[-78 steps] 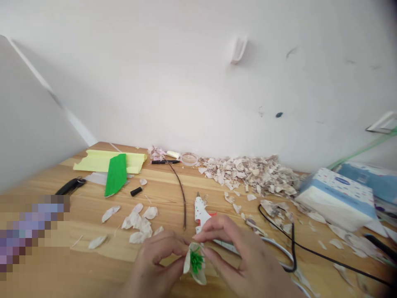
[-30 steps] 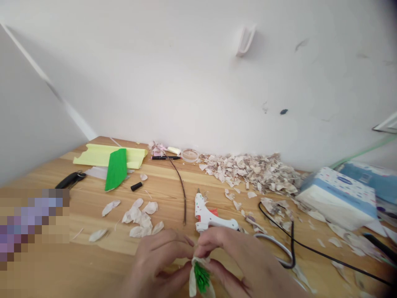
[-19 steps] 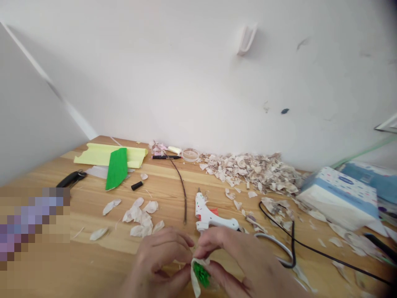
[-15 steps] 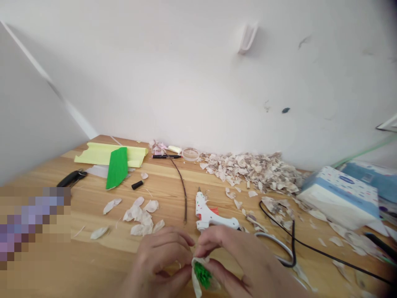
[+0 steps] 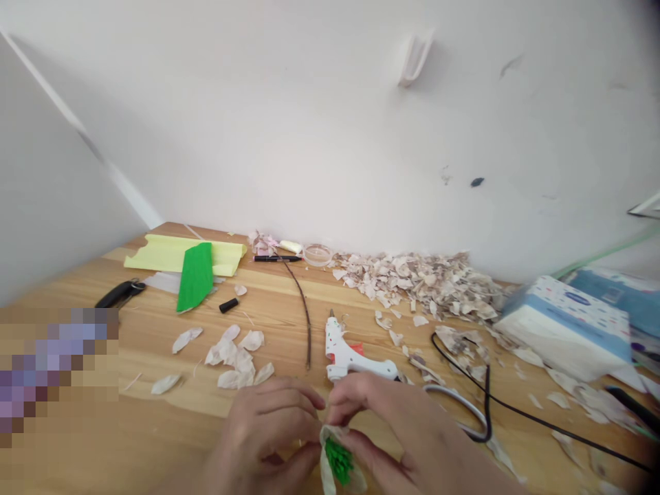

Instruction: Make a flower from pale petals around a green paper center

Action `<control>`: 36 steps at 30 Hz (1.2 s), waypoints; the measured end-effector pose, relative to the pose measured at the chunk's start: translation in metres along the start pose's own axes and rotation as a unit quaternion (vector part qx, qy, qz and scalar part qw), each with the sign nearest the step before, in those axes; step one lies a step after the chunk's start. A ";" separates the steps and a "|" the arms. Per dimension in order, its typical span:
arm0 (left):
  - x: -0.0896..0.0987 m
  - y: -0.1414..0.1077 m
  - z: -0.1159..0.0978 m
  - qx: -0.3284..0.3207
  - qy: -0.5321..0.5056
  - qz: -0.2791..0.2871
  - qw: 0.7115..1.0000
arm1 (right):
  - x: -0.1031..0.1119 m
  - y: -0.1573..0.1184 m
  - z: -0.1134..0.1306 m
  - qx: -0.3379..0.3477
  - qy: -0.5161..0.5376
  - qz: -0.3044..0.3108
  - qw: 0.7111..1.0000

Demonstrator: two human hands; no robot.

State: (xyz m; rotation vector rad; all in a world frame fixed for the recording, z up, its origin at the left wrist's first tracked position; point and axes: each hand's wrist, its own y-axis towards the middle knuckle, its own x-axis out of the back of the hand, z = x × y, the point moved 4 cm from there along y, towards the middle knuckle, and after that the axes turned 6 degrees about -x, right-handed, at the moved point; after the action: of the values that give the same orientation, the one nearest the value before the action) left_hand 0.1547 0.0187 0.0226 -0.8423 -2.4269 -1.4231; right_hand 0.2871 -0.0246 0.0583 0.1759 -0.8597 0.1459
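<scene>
Between my two hands, low in the middle of the view, is a small paper flower (image 5: 339, 462) with a green fringed centre and pale petals around it. My right hand (image 5: 397, 433) pinches the top of a whitish petal between thumb and fingers. On the other side my left hand (image 5: 278, 433) is closed, its fingertips against the flower's left edge; the stem side is hidden. A white glue gun (image 5: 350, 354) with a red trigger lies just beyond my right hand. Loose pale petals (image 5: 237, 357) are scattered beyond my left hand.
A brown twig (image 5: 304, 309) lies left of the glue gun. Green crepe paper (image 5: 196, 276) rests on a yellow sheet (image 5: 159, 256). A heap of dried petals (image 5: 423, 282) lines the wall. At right are a tissue box (image 5: 567, 326), a black cable (image 5: 557, 425) and scissors (image 5: 464, 405).
Both hands stay almost in place around the flower. The green centre shows slightly more, and the pale petal has shifted a little beside it.
</scene>
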 end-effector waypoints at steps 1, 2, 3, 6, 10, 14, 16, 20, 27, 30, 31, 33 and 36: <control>0.000 0.000 0.000 0.001 -0.001 0.001 1.000 | 0.000 0.000 0.000 -0.004 0.003 0.005 1.000; 0.000 0.000 0.000 -0.001 -0.002 0.000 1.000 | 0.000 0.001 0.001 -0.007 0.006 0.010 1.000; 0.000 -0.001 -0.001 -0.001 0.000 -0.002 1.000 | 0.000 0.001 0.001 -0.010 0.008 0.014 1.000; 0.000 -0.002 -0.002 0.009 0.007 -0.007 1.000 | 0.000 0.001 0.000 -0.014 0.013 0.024 1.000; 0.000 -0.003 -0.002 0.022 0.001 -0.013 1.000 | -0.001 0.002 -0.002 -0.022 0.015 0.024 0.999; -0.001 -0.002 -0.001 0.035 -0.001 -0.014 0.999 | -0.002 0.000 -0.001 -0.019 0.018 0.024 0.999; -0.001 -0.002 -0.001 0.038 0.001 -0.015 0.999 | -0.003 -0.001 -0.001 -0.018 0.017 0.022 0.999; -0.003 -0.002 -0.002 0.035 0.013 -0.012 0.999 | -0.004 -0.004 -0.003 -0.013 -0.003 0.031 0.999; -0.006 -0.002 0.001 0.042 0.022 0.035 0.998 | -0.007 -0.002 -0.004 -0.033 -0.031 0.052 0.998; -0.007 -0.002 0.001 0.044 0.032 0.046 0.997 | -0.010 -0.003 -0.006 -0.048 -0.032 0.063 0.996; -0.007 -0.002 0.001 0.046 0.032 0.045 0.997 | -0.011 -0.003 -0.007 -0.049 -0.029 0.067 0.996; -0.007 -0.002 0.000 0.052 0.028 0.044 0.997 | -0.012 -0.004 -0.009 -0.056 -0.027 0.075 0.995; -0.007 -0.003 0.000 0.068 0.022 0.051 0.996 | -0.013 -0.004 -0.010 -0.065 -0.030 0.080 0.994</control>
State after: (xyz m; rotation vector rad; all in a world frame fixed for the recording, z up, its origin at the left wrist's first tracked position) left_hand 0.1584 0.0154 0.0170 -0.8789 -2.3801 -1.2128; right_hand 0.2872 -0.0273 0.0414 -0.0109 -0.9401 0.2357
